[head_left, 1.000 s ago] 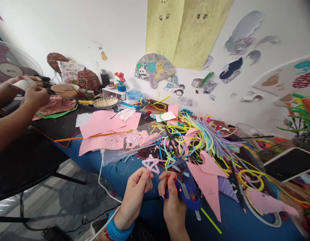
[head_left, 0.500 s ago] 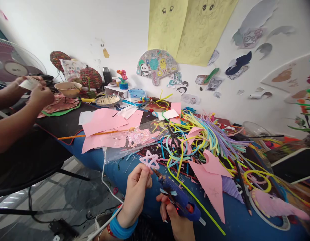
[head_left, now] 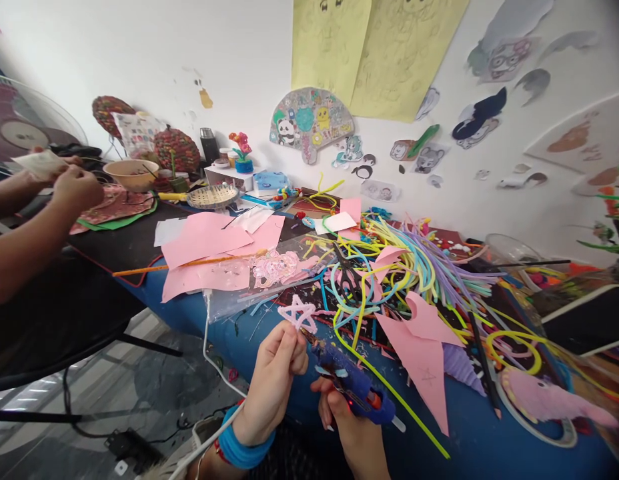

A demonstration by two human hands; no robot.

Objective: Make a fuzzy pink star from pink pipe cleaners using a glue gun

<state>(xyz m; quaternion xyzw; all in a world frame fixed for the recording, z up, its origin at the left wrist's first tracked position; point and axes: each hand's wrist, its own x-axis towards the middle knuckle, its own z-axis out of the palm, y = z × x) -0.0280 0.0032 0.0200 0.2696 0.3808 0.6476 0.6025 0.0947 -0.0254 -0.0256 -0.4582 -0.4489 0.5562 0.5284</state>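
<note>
Between the thumb and fingers of my left hand (head_left: 275,373) is a pale pink pipe-cleaner star (head_left: 298,313), upright above the fingertips. My right hand (head_left: 347,420) is wrapped round a blue hot glue gun (head_left: 350,380). A clear glue stick (head_left: 398,424) pokes out of its back end. The gun's nozzle points up and left, right beside the lower part of the star; whether it touches cannot be made out. On the table behind the star lies a clear plastic sleeve (head_left: 229,300) with a pink cartoon figure (head_left: 275,267).
Pink sheets (head_left: 204,240), black scissors (head_left: 348,273), a heap of coloured pipe cleaners (head_left: 414,247) and a dark pencil (head_left: 484,367) crowd the table. A white cable (head_left: 207,340) hangs off the front edge. At the left, another person's hands (head_left: 74,187) hold something pale.
The glue gun's nozzle has shifted slightly left and up, closer to the star. The other person's hands have moved a little left and down in the view.
</note>
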